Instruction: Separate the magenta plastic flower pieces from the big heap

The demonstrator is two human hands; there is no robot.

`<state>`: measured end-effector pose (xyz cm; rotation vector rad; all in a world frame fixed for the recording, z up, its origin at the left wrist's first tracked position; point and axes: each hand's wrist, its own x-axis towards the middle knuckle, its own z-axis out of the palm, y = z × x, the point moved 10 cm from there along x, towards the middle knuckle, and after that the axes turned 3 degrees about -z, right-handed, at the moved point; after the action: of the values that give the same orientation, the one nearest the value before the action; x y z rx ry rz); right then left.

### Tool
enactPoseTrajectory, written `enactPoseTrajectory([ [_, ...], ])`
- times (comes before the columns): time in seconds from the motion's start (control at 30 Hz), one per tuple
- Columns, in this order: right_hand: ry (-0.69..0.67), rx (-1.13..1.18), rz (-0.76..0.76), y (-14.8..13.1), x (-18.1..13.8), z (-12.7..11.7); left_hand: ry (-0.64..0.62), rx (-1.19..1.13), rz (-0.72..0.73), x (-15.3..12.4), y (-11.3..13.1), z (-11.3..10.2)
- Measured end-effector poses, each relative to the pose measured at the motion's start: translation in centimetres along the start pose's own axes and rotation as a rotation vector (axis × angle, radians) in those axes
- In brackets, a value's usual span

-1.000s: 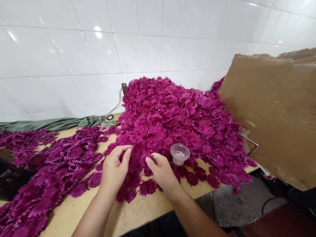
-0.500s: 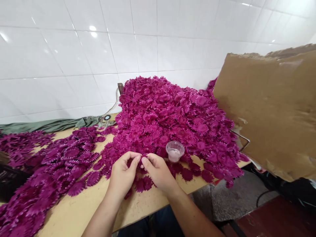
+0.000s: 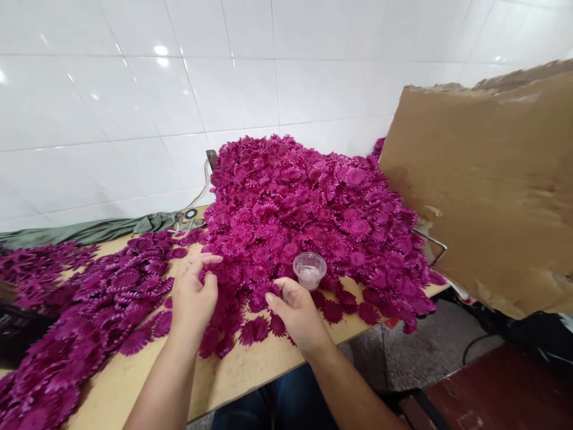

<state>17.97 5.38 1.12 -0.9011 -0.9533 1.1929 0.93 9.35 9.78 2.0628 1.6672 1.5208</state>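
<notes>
**Hands at the foot of the flower pile**

Both hands work the near edge of the pile (image 3: 313, 203) of magenta flowers, which is heaped on the table (image 3: 233, 376) against the tiled wall (image 3: 134, 119). The left hand (image 3: 193, 295) lies loose on the flowers, forefinger stretched out and fingers apart, gripping nothing that shows. The right hand (image 3: 298, 307) is curled into the loose flowers beside it, thumb forward. Whether it pinches one I cannot tell (its fingertips are buried in petals). The hands are near each other but not touching. A small clear cup (image 3: 309, 270) stands among the flowers just beyond the right hand. A flatter spread (image 3: 111, 292) of the same flowers lies to the left, and cardboard (image 3: 483, 191) leans at the right.

The step in hand looks like picking through single flowers at the pile's foot. Freeing one calls for a fine pinch, I judge, since the petals interlock and neighbours would drag along.
</notes>
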Motion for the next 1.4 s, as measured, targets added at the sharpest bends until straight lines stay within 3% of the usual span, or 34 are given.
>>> enactPoseTrajectory([
  [0.13,-0.005,0.012,0.018,0.6,0.2,0.0,-0.114,-0.063,0.025,-1.5,1.8,1.4],
  [0.27,-0.007,-0.11,-0.021,1.0,0.7,0.3,-0.429,-0.227,-0.007,-3.6,3.6,4.7],
  [0.33,-0.001,-0.165,-0.038,1.0,1.1,0.4,-0.526,-0.289,-0.079,-4.3,3.7,5.8],
  [0.43,-0.02,-0.171,-0.03,1.0,1.5,1.0,-0.573,-0.383,-0.247,-4.5,2.5,6.4],
  [0.6,-0.099,-0.146,-0.016,1.0,1.5,2.4,-0.448,-0.415,-0.382,-3.6,0.3,5.5],
  [0.9,0.001,-0.311,-0.128,-2.0,2.0,2.4,-0.142,-0.269,-0.302,-1.7,0.9,4.1],
  [1.0,-0.031,-0.26,-0.102,-2.2,1.0,2.3,0.003,-0.287,-0.395,-0.2,-1.3,2.5],
  [1.07,-0.051,-0.196,-0.079,-2.1,0.4,1.9,0.18,-0.288,-0.475,0.5,-3.3,0.3],
  [1.13,-0.041,-0.111,-0.051,-1.8,0.1,1.2,0.125,-0.277,-0.41,1.7,-3.6,0.0],
  [1.23,-0.006,-0.01,-0.042,-2.0,0.5,0.3,-0.015,-0.168,-0.203,2.8,-1.9,0.6],
  [1.4,-0.004,0.098,0.02,-1.7,1.3,0.1,-0.115,-0.066,-0.016,1.3,2.2,1.8],
])
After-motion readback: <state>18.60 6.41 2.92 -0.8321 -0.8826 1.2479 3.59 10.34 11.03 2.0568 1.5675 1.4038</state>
